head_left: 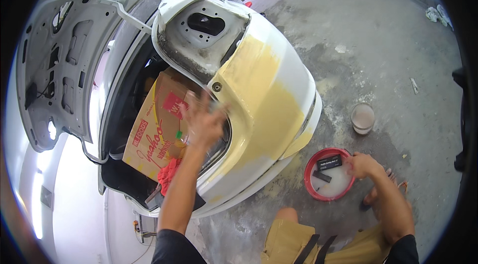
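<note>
My left hand (203, 120) is blurred by motion, with its fingers spread and nothing seen in them. It hovers over the edge of the open trunk, beside the car's rear fender (261, 92), which is white with broad yellow filler patches. My right hand (363, 165) is closed at the right rim of a red basin (307, 180) on the floor; its fingertips are partly hidden. Cloudy water fills the basin, with a black sanding block (329, 162) and a smaller dark strip (321, 176) in it.
A cardboard box (149, 119) sits in the trunk under the raised trunk lid (74, 50). Near it are a red cloth (168, 174) and a green-capped bottle (180, 139). A container of pale liquid (363, 117) stands on the concrete floor beyond the basin.
</note>
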A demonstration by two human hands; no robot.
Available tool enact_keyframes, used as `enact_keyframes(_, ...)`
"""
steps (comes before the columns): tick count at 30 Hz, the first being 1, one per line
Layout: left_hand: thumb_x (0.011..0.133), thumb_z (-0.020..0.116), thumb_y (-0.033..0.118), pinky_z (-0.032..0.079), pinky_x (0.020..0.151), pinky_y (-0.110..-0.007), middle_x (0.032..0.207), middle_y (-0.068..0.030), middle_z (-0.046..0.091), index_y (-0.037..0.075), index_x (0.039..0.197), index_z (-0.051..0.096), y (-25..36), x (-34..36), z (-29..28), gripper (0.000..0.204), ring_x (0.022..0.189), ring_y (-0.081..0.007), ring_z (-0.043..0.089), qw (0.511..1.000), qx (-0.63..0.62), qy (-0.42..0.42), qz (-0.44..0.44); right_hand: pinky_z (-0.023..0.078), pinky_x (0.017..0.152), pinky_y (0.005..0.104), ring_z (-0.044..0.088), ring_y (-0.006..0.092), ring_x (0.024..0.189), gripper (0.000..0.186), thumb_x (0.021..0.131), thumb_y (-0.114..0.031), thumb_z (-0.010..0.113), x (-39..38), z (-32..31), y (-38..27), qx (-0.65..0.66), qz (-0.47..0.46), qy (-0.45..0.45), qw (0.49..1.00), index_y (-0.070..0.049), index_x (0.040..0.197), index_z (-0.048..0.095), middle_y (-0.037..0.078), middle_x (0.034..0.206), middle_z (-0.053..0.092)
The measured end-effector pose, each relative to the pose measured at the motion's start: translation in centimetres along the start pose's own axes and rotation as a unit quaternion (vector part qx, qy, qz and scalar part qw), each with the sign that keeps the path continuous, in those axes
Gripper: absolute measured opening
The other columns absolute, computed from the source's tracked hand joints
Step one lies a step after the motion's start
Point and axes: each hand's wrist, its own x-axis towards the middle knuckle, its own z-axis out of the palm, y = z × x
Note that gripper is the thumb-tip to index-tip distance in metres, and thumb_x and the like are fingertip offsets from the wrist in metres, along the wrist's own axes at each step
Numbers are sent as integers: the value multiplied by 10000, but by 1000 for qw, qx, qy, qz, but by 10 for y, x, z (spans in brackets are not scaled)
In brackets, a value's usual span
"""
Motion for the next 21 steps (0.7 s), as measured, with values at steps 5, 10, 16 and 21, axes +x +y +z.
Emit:
enact_keyframes(5, 977, 683, 377, 30, 1239, -734, 1783, -31, 188, 460, 1242, 778, -2, 4, -3, 293, 1608, -504, 60, 999, -24, -25, -7, 507, 1036, 514, 651, 394, 1209, 504, 886, -418, 779, -3, -5, -2, 18, -6, 15, 1000, -168, 1318, 703, 176, 1293, 651)
enact_keyframes(10, 968, 682, 348, 2, 1251, -713, 1781, -39, 195, 427, 1235, 791, -13, 5, -5, 299, 1611, -500, 47, 1000, 4, -5, 6, 511, 1033, 508, 663, 391, 1190, 499, 887, -422, 780, -4, -6, -5, 8, -3, 20, 1000, -162, 1307, 708, 178, 1278, 664)
enact_keyframes(16, 913, 720, 277, 9, 1248, -717, 1769, -51, 238, 397, 1211, 806, 1, 10, -15, 333, 1617, -478, 38, 996, -16, 42, -82, 518, 1029, 493, 668, 386, 1183, 510, 887, -422, 779, -4, -5, -6, 5, -18, 28, 999, -157, 1316, 705, 179, 1279, 667)
enact_keyframes(21, 951, 688, 259, 34, 1244, -723, 1768, -12, 250, 414, 1258, 780, 13, 9, -17, 356, 1619, -458, 76, 999, -25, -36, -12, 519, 1028, 486, 660, 384, 1197, 509, 889, -424, 774, -6, -5, -6, 0, -5, 21, 1000, -156, 1316, 706, 188, 1303, 658)
